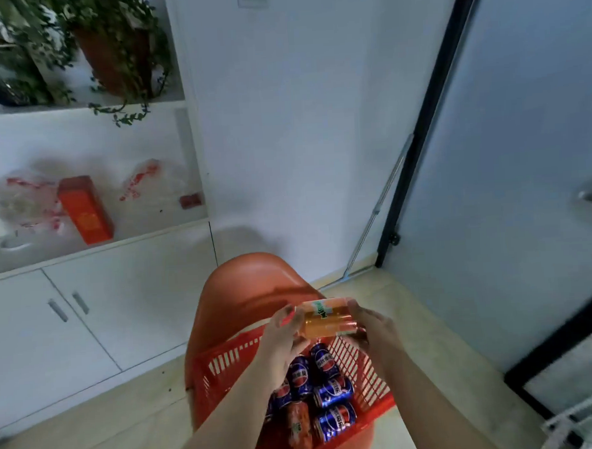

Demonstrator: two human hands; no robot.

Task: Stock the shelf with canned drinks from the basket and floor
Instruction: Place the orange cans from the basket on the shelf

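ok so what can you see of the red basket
The red basket is plastic with slotted walls, open-topped, sitting on an orange plastic chair. Blue Pepsi cans and one orange can lie on their sides inside. The left hand and right hand hold a Mirinda can above it.

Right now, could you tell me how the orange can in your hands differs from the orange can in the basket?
The held can is up between left hand and right hand, crosswise; the basket can lies loose among blue cans, pointing front-to-back. Both are orange, on their sides.
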